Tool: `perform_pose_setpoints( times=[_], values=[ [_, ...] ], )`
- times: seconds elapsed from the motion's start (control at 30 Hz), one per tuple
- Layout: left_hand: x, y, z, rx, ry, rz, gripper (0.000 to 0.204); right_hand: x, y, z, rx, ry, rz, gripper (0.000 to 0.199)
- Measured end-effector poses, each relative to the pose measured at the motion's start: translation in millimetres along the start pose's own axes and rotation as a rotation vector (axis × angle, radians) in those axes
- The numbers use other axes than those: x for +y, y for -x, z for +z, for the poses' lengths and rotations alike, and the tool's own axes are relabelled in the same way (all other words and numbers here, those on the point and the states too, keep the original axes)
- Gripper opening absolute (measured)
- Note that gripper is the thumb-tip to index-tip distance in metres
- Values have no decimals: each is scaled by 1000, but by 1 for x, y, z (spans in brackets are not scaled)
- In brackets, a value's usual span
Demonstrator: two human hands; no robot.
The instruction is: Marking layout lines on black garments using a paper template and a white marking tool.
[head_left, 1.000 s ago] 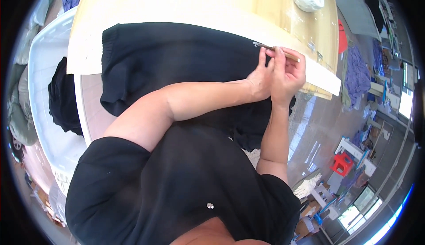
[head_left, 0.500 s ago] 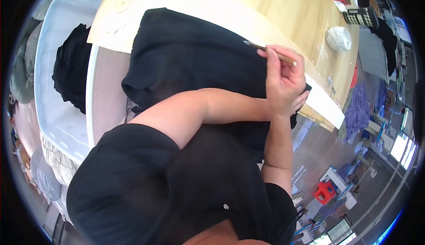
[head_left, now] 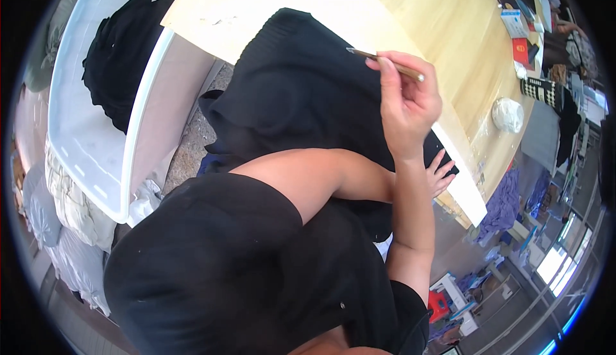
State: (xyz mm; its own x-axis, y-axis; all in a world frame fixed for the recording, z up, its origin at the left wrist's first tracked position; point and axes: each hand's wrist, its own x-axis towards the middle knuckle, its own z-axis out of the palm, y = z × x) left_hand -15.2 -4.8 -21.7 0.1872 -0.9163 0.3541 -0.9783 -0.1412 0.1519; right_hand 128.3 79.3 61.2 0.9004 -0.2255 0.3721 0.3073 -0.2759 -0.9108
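Head view: we are raising a thin brown stick (head_left: 385, 63) pinched in our right hand (head_left: 407, 108)'s grip, at one o'clock over the black garment (head_left: 301, 98) on the table (head_left: 436, 15). Left hand (head_left: 439, 174) is pressing the cloth flat, fingers spread. Next move, we judge, calls for lowering the tip onto the fabric.

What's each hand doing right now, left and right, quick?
Left hand: open, fingers spread flat on the black garment.
Right hand: closed, pinching a thin brown stick-like tool above the garment.
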Motion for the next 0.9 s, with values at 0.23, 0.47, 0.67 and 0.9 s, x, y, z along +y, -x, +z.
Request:
perform_pose_setpoints(
  times=[0.23, 0.47, 0.67, 0.9],
  values=[
    [-17, -2, -16, -78, 32, 8, 42, 4, -30, 13, -85, 108, 81, 7],
    [-67, 7, -73, -320, 480, -58, 36, -52, -30, -109, 443, 161, -124, 14],
    [-115, 27, -330, -426, 1868, 285, 24, 12, -25, -296, 888, 566, -58, 13],
    [-80, 44, -408, -397, 2266, 737, 20, 88, -39, -343, 724, 997, 370, 41]
  ],
)
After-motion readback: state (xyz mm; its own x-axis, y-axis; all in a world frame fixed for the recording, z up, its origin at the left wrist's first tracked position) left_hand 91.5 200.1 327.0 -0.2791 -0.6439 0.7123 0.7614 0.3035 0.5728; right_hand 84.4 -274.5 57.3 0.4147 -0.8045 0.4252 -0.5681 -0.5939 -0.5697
